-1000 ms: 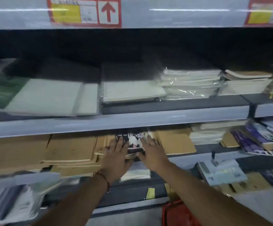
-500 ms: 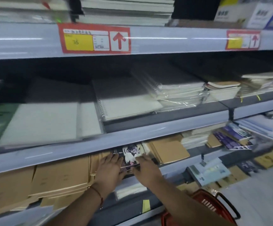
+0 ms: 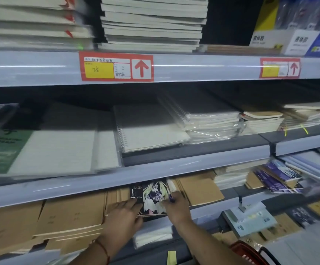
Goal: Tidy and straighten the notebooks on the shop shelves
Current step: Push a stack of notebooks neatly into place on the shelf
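Both hands have slid nearer the dark illustrated notebook (image 3: 151, 197) on the lower shelf (image 3: 78, 188). Left hand (image 3: 123, 215) grips its left edge — right hand (image 3: 176, 207) holds the right, between kraft notebooks (image 3: 199, 190).

Black illustrated notebook (image 3: 151, 197); tan kraft notebooks (image 3: 73, 217); red basket (image 3: 251, 253).
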Demonstrator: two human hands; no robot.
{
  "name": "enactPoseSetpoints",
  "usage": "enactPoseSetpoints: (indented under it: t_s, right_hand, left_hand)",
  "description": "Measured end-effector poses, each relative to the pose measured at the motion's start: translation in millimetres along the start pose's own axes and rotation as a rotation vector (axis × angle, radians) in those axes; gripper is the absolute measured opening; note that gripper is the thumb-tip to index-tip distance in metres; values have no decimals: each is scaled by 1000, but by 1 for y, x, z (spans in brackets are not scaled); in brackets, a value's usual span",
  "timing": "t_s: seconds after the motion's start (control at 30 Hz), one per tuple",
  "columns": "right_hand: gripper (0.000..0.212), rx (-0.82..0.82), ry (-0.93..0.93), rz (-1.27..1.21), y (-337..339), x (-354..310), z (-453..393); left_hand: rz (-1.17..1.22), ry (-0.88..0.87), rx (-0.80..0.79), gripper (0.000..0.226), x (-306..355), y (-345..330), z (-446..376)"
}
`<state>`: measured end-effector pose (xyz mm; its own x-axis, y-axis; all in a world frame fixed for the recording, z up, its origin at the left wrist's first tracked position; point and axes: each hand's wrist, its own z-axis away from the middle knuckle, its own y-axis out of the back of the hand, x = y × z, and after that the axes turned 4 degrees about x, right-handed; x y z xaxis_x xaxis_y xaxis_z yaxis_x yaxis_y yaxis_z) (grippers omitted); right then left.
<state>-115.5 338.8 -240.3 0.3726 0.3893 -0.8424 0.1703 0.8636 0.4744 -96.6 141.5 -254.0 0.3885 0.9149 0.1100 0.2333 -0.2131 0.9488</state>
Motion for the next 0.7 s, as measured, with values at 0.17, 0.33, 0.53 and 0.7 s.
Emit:
enactPoseSetpoints:
  t_s: [0.17, 0.33, 0.53, 0.7]
  right_hand:
    - [27, 1, -87, -186, 7, -4, 2]
    - [39, -170, -251, -369, 12, -4, 0]
    - [43, -231, -321, -445, 25, -5, -6]
    - [53, -246, -226, -448, 34, 1, 4]
  left_hand:
    - [120, 49, 86, 36, 2, 16, 4]
    - [308, 96, 137, 39, 5, 18, 13]
    - [730, 237, 3, 28, 17, 29, 17]
    - [1067, 599, 24, 52, 26, 33, 2]
